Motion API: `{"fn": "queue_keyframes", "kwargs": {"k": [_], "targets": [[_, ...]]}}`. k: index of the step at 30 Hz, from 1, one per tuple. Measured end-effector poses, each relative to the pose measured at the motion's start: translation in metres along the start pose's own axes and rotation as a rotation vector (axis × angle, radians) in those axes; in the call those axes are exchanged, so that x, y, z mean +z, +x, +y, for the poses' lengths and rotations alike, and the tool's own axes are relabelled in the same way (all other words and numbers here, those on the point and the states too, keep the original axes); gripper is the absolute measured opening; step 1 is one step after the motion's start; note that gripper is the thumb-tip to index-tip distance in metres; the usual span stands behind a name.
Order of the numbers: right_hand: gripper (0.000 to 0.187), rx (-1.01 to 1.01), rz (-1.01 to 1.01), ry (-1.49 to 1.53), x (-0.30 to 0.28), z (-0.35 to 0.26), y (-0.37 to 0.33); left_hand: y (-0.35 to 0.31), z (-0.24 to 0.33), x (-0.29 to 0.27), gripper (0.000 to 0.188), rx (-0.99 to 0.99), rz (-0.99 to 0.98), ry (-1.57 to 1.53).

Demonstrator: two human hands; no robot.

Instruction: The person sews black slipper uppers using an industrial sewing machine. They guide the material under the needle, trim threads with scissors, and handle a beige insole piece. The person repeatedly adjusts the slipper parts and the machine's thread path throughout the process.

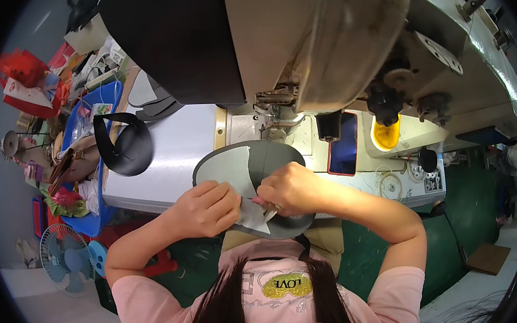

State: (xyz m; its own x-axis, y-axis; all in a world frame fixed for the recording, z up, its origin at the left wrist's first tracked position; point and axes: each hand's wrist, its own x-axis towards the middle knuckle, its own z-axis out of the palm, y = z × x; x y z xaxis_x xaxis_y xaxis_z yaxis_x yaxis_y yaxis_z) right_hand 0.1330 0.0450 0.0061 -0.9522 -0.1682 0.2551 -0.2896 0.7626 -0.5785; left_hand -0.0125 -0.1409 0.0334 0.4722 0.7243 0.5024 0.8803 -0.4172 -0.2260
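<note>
A rounded panel (222, 164), light grey on its left and darker on its right, lies across my lap at the sewing machine's front edge. My left hand (210, 209) is closed over its light-grey part, fingers pinched together. My right hand (291, 189) is closed over the dark part, close beside the left. A slim pale thing (270, 214) shows under the right fingers; its kind cannot be made out. What lies between the fingertips is hidden.
The sewing machine (346, 39) looms over the table (161, 163). A black curved piece (130, 150) with a band and some dark grey pieces (160, 102) lie left. A blue bin (95, 205) stands beyond. A phone (343, 142) and a yellow dish (387, 133) are right.
</note>
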Motion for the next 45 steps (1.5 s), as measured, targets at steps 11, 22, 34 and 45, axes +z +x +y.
{"fn": "queue_keyframes", "kwargs": {"k": [11,22,34,45], "targets": [[0.026,0.349,0.465,-0.211,-0.025,0.018,-0.012,-0.098,0.013,-0.015,0.03,-0.713,-0.059,0.483],[0.034,0.487,0.298,-0.079,0.061,-0.019,-0.016,-0.106,0.081,0.086,0.057,-0.989,0.003,0.021],[0.021,0.491,0.184,-0.266,0.143,-0.009,0.054,-0.111,0.084,0.094,0.058,-1.04,0.09,-0.036],[0.021,0.46,0.4,-0.296,0.166,0.004,0.061,-0.11,0.083,0.093,0.053,-1.078,0.074,-0.06]]}}
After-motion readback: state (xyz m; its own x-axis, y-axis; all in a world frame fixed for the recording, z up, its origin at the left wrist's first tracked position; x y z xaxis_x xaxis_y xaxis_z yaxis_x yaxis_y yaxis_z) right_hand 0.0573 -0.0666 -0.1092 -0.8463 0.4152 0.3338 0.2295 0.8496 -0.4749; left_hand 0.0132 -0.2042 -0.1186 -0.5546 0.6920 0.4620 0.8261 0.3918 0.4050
